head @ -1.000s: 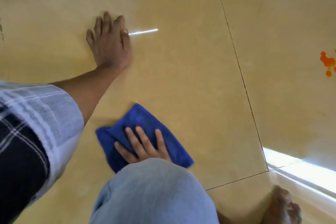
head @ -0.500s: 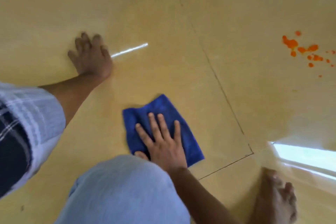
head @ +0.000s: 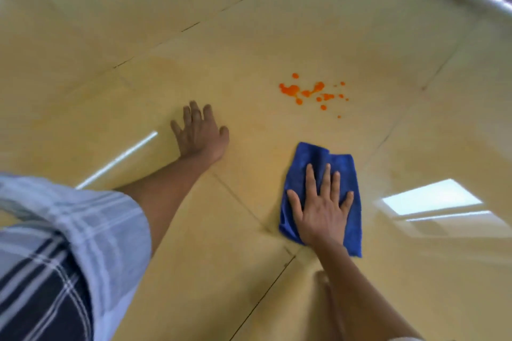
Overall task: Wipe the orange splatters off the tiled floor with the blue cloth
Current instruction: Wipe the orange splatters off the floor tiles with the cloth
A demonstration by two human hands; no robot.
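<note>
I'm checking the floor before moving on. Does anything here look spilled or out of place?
Yes: orange splatters dot the tiled floor, beyond the blue cloth under the right hand. The cloth hasn't reached them. The left hand lies flat beside them.

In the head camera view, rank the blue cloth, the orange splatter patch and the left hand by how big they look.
1. blue cloth
2. left hand
3. orange splatters
The hand and the splatter patch look close, so that order is unsure.
</note>
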